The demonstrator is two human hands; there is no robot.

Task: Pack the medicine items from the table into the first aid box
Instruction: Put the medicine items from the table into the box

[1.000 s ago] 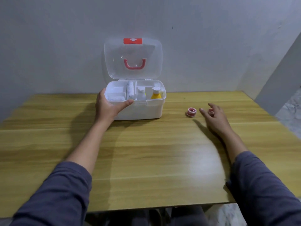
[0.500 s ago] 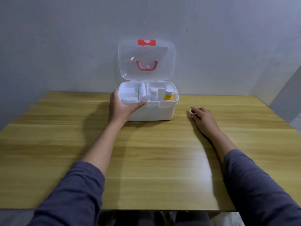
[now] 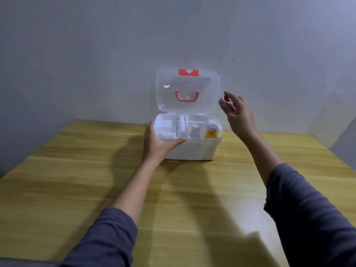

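Left hand (image 3: 158, 143) grips the near-left corner of the box (image 3: 192, 149), thumb on the front rim. Lid (image 3: 187, 89) stands open against the wall. Right hand (image 3: 238, 112) is raised right of the lid, fingers pinching a small red-white roll (image 3: 225, 100), blurred. Box holds bottles, yellow one (image 3: 212, 130) far right. Table (image 3: 77, 180) bare near.

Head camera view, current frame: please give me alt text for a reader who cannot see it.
A person's right hand holds a small red-and-white item in the air beside the open first aid box, while the left hand grips the box's front left corner. The box, clear lid upright, stands on a wooden table and already contains bottles and packets.
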